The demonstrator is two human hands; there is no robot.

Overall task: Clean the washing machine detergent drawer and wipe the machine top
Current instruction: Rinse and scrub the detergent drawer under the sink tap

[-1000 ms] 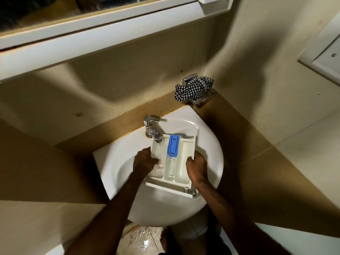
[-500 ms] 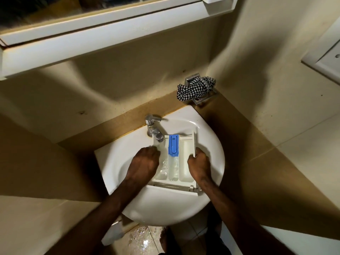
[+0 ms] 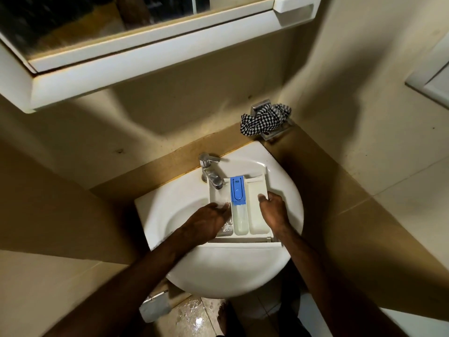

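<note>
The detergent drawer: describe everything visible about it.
The detergent drawer is white, seemingly plastic, with three long compartments side by side. The middle one carries a blue insert at its far end. It lies across the white sink, far end under the chrome tap, front panel toward the person. The right hand grips its right wall; the left hand reaches flat into the wet left compartment.
</note>
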